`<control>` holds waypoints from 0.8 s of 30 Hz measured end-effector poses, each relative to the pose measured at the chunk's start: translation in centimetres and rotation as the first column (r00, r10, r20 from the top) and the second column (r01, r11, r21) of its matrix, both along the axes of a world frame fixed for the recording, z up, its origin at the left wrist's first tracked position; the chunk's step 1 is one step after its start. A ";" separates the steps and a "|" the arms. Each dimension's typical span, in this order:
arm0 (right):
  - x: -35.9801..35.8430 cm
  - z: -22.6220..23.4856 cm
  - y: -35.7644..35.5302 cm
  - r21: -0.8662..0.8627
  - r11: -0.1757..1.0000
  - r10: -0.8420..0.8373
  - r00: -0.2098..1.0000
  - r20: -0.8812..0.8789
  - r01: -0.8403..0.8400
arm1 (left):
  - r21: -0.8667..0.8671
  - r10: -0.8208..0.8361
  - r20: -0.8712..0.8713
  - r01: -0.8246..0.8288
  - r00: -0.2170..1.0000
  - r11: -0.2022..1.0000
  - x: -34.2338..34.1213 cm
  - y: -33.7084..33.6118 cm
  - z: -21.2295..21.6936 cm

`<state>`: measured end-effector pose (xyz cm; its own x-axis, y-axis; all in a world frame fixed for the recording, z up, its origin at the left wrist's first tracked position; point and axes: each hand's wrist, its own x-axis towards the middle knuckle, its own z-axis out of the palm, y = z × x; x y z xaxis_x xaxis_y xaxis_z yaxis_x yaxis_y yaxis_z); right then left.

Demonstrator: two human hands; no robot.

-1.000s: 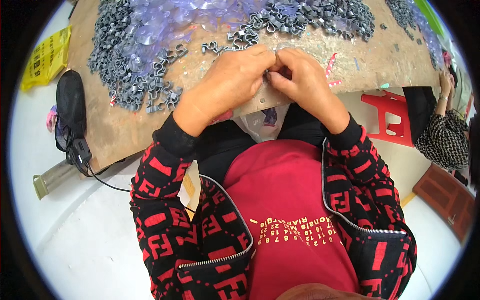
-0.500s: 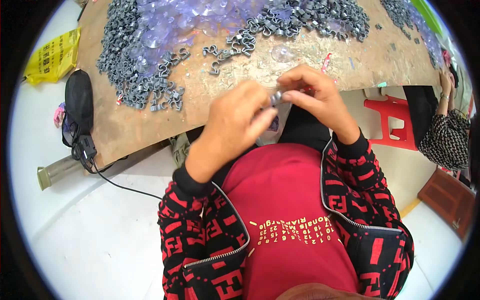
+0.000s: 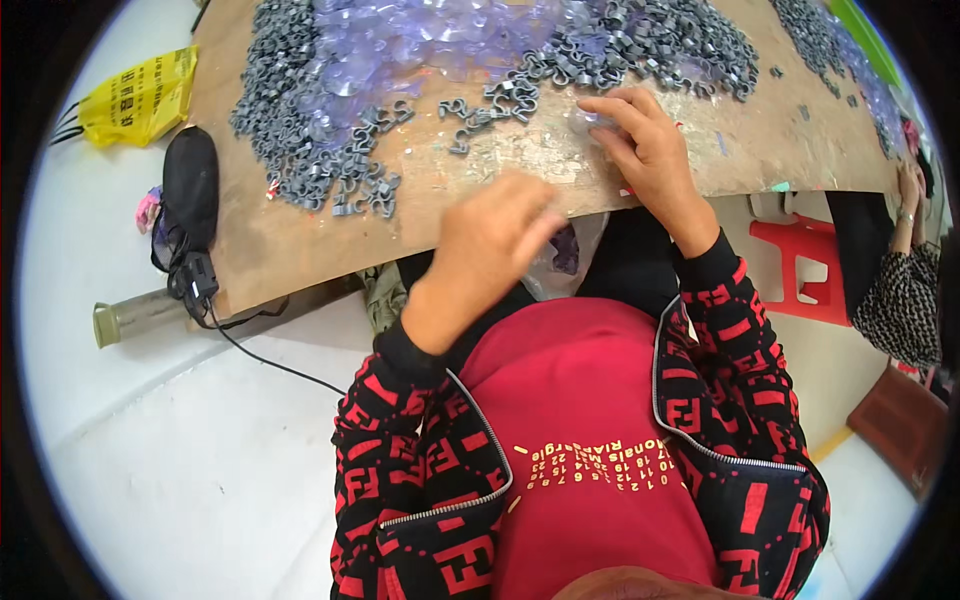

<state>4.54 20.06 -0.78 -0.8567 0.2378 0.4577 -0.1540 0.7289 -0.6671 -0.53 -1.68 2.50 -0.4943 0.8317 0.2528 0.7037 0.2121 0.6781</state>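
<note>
My right hand [image 3: 650, 150] is over the near part of the table, thumb and fingers apart. Its fingertips are at a single clear suction cup [image 3: 586, 118], which they partly cover. My left hand [image 3: 495, 235], smeared by motion, hovers at the table's near edge. Whether anything is in its fingers cannot be made out. Beyond both hands lie heaps of grey plastic clips [image 3: 690, 50] and a broad pile of clear, violet-tinted suction cups [image 3: 420, 50]. Several loose clips [image 3: 480, 115] lie between the piles and my hands.
Below the wooden table's edge [image 3: 330, 265], a clear plastic bag [image 3: 565, 260] lies at my lap. To the left are a yellow bag [image 3: 140, 100], a black case [image 3: 190, 185] and a cable. A red stool [image 3: 800, 265] and another person's arm [image 3: 905, 215] are at right.
My hands have come apart, and the grey clip between them no longer shows. The right hand has moved forward to the lone suction cup. The view has shifted slightly.
</note>
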 end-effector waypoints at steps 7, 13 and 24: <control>-0.4 -0.6 0.1 0.085 0.996 0.020 1.000 0.007 -0.021 | 0.135 0.429 -0.312 -0.407 0.848 0.903 -8.6 -0.6 -1.5; 0.0 -0.3 0.0 -0.051 0.999 0.021 0.998 0.057 -0.019 | 0.009 0.359 -0.422 -0.392 0.833 0.920 -10.2 -0.7 -2.6; -0.3 -0.1 -0.2 0.093 0.993 0.056 0.992 0.111 -0.066 | 0.206 0.453 0.235 -0.500 0.860 0.841 -8.6 -1.3 -1.6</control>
